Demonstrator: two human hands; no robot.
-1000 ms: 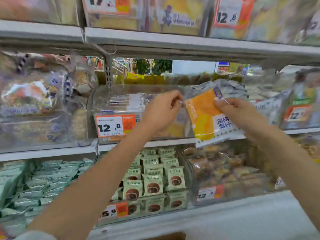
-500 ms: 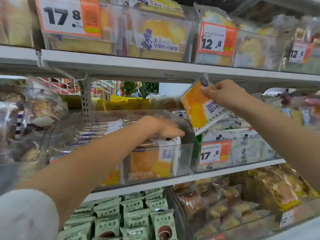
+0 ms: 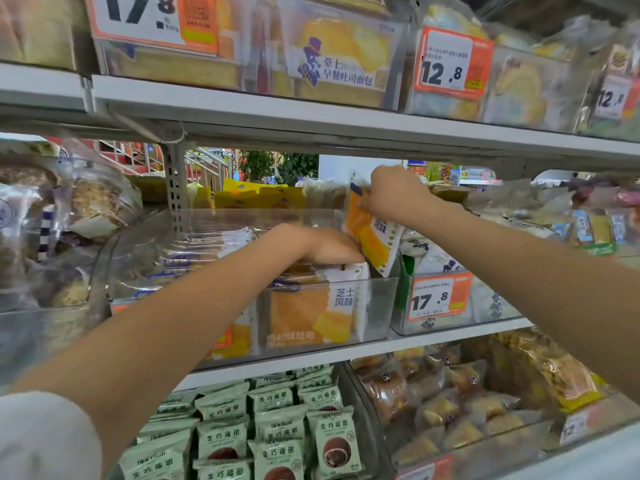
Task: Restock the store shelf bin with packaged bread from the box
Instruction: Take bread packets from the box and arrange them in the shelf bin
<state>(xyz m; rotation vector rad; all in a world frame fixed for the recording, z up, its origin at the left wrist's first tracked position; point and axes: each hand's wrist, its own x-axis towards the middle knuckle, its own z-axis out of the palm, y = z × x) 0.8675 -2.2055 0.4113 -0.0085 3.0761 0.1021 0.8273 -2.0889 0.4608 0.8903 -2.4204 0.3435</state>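
Bread packs already standing in the clear shelf bin (image 3: 377,306) are pressed aside by the flat left hand (image 3: 329,247), apparently so a gap is kept. One orange bread pack (image 3: 372,237) is pinched at its top by the right hand (image 3: 391,195) and held over the bin's right end.

At twelve o'clock, the toast bag (image 3: 341,60) reads 早餐吐司面包; price tags beside it say 17.8 (image 3: 152,19) and 12.8 (image 3: 450,64). The bread pack in my right hand (image 3: 394,195) shows 风味 (image 3: 379,227). The pack in the bin (image 3: 311,313) reads 芝士风味. At three o'clock a tag says 17.8 (image 3: 438,297). At six, green packets (image 3: 277,407) read 生巧福团
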